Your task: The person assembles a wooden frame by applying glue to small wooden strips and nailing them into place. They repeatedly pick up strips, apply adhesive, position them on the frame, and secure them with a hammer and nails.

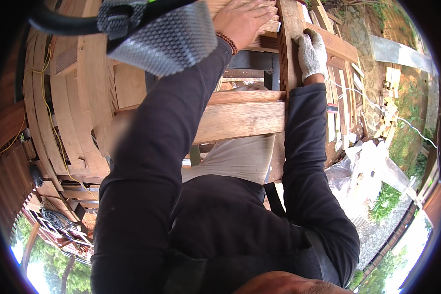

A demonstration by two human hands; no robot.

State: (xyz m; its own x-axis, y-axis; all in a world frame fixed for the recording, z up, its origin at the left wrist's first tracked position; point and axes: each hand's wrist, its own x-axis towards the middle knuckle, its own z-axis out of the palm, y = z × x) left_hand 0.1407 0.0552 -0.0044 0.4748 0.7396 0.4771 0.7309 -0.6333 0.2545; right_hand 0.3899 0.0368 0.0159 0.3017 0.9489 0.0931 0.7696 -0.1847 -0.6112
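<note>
My left hand, bare with a beaded bracelet at the wrist, lies flat on slatted wooden boards at the top of the view, its fingers stretched out. A white knit glove covers my right hand. Its fingers are curled against the right edge of an upright-running wooden beam, with the thumb side on the wood. The fingertips are partly hidden. Nearer to me, a broad wooden plank runs crosswise between my forearms and meets the lower end of the beam.
Long boards with a yellow cord stretch along the left. A grey mesh strap hangs blurred at upper left. Clear plastic sheeting lies at right, near wood scraps and a white cable. Coiled dark cable sits lower left.
</note>
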